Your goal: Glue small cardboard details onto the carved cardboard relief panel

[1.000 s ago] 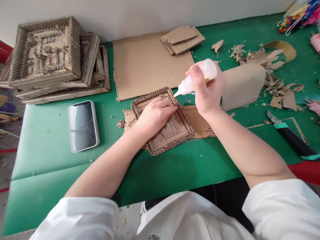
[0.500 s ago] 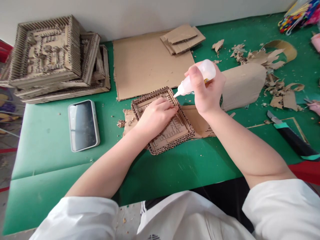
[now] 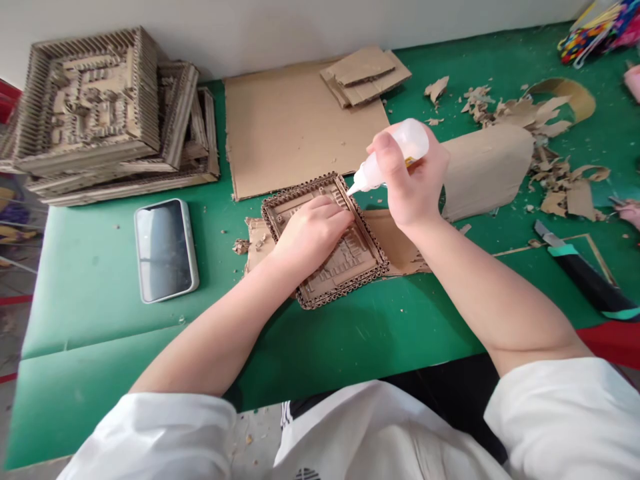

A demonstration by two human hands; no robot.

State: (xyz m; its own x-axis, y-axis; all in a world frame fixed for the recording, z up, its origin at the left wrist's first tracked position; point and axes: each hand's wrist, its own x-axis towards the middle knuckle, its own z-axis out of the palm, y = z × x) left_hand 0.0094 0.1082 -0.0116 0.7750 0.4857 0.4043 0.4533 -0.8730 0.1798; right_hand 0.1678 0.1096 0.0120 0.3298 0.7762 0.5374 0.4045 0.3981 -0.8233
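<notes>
A small cardboard relief panel (image 3: 345, 265) with a corrugated rim lies tilted on the table, raised cardboard strips inside it. Across it rests my left hand (image 3: 316, 230), fingers bent and pressed together; the tips and anything in them are hidden at the panel's right inner side. My right hand (image 3: 420, 173) is closed around a white squeeze glue bottle (image 3: 413, 140). The bottle is tipped down to the left, its nozzle at the panel's upper right rim. Under the panel is a torn cardboard piece (image 3: 395, 243).
At the left are stacked framed cardboard reliefs (image 3: 95, 110) and a phone (image 3: 167, 250). Behind lies a flat cardboard sheet (image 3: 295, 133) with smaller pieces (image 3: 367, 70). To the right are a curved cardboard piece (image 3: 490, 170), torn scraps (image 3: 575, 190) and a utility knife (image 3: 585, 273) with its blade out.
Very little differs. The glue bottle and my right hand have shifted very slightly left, with the nozzle still at the panel's rim. The camera view has moved a touch.
</notes>
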